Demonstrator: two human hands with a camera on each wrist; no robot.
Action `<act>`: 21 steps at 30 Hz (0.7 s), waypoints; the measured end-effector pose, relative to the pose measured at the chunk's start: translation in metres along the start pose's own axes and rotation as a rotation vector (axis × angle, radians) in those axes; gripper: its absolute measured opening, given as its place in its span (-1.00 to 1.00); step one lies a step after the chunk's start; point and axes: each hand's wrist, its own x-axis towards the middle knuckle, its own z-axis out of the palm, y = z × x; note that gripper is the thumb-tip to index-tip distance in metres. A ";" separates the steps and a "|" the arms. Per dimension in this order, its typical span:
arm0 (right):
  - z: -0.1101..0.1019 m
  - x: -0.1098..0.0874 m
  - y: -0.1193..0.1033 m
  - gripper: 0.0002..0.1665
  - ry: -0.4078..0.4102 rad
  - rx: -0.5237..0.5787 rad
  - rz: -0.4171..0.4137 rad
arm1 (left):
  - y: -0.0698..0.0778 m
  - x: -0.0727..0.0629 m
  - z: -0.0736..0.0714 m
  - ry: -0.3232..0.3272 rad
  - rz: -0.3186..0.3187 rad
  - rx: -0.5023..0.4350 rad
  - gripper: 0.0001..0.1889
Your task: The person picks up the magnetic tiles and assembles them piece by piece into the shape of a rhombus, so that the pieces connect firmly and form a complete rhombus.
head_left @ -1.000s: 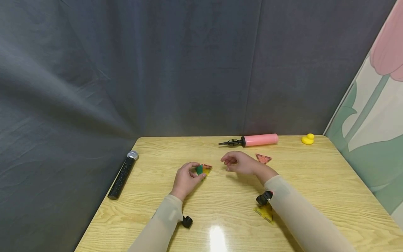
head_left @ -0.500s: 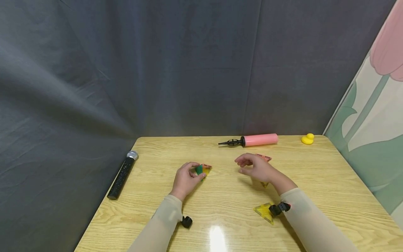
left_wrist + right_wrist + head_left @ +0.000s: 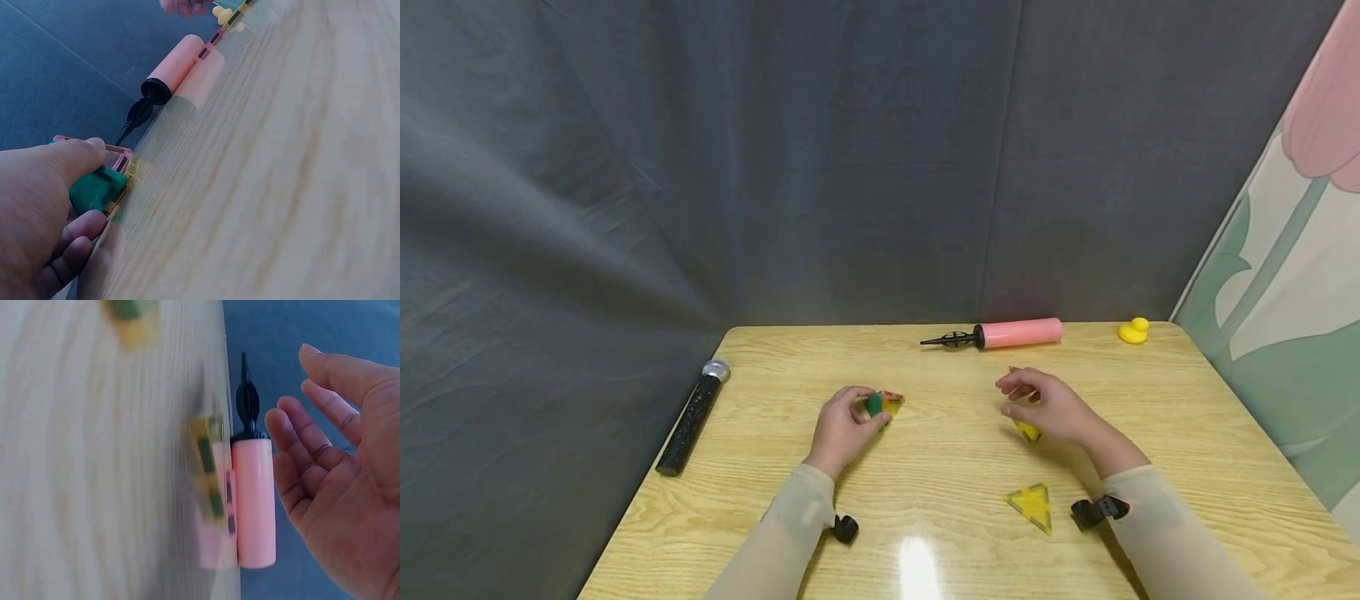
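My left hand [image 3: 842,429] pinches a small cluster of translucent triangular tiles between thumb and fingers. In the left wrist view the cluster shows a green tile [image 3: 97,189], a red-pink tile [image 3: 123,159] and a yellow tile [image 3: 131,170] against the tabletop. My right hand [image 3: 1052,408] hovers with loosely bent fingers and nothing between them. Partly hidden below it lies a yellow triangular tile [image 3: 1027,431]; a pink tile [image 3: 230,500] beside it shows in the right wrist view. Nearer the front lies another yellow triangular tile [image 3: 1030,505].
A pink hand pump [image 3: 1021,333] with a black nozzle lies along the back edge of the wooden table [image 3: 940,467]. To its right sits a yellow rubber duck [image 3: 1133,331]. A black microphone [image 3: 692,418] lies at the left edge. Behind hangs a dark curtain [image 3: 865,167].
My right hand has moved right, away from the left hand, and now covers most of the red tile. The front yellow tile is fully uncovered. My left hand has stayed in place.
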 end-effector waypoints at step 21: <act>-0.020 -0.045 0.012 -0.42 0.077 -0.081 0.120 | -0.002 -0.001 0.000 0.020 0.017 0.042 -0.56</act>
